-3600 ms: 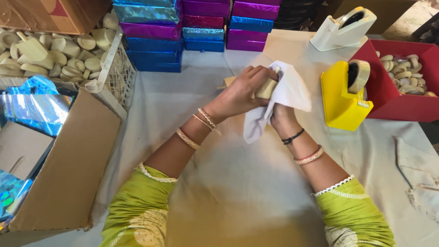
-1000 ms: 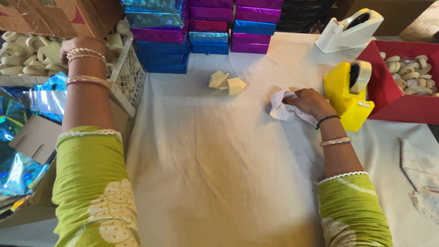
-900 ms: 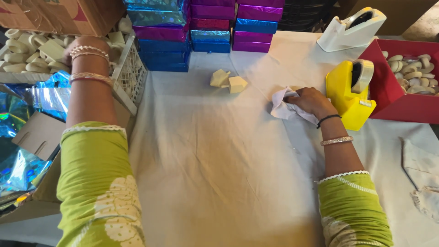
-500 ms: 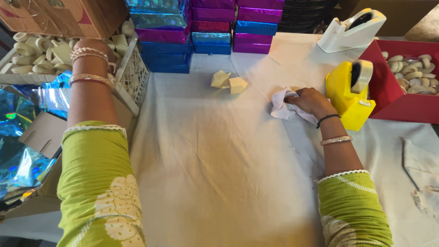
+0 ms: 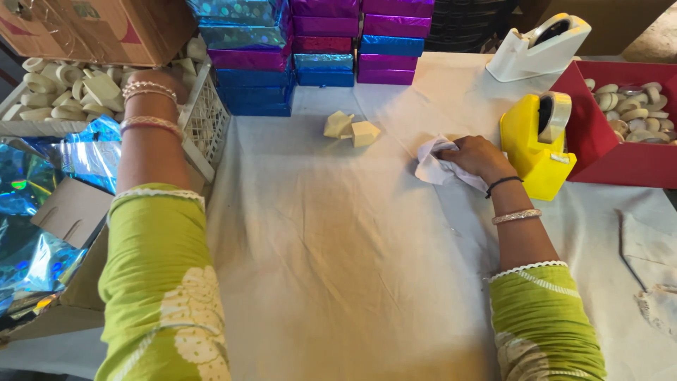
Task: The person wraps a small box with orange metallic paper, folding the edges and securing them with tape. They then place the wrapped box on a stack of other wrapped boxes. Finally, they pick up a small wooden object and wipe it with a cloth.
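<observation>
Two hands at work on the bench (image 5: 338, 268), which is covered in a pale cloth. My right hand (image 5: 477, 154) rests on the bench with its fingers curled closed around a crumpled white cloth (image 5: 431, 168), pressing it down just beside the yellow tape dispenser (image 5: 530, 152). My left hand (image 5: 159, 76) is stretched far out to the left, over the white plastic crate (image 5: 204, 116) full of cream-coloured wooden pieces (image 5: 63, 88). Only the wrist with its bangles and the back of the hand show, so I cannot tell whether that hand is open or holding one of the pieces.

Between my arms, toward the far side of the bench, lie two small cream wooden blocks (image 5: 351, 128), touching each other and well apart from either hand. Behind them stands a stack of shiny boxes (image 5: 310, 42) in blue, purple and magenta. A white tape dispenser (image 5: 539, 46) sits at the far right, and next to the yellow one is a red tray (image 5: 606, 159) holding more cream rings and pieces. At my left an open cardboard box (image 5: 67, 212) holds sheets of blue holographic foil (image 5: 35, 183). Some folded pale cloth (image 5: 652, 268) lies at the right edge of the bench.
</observation>
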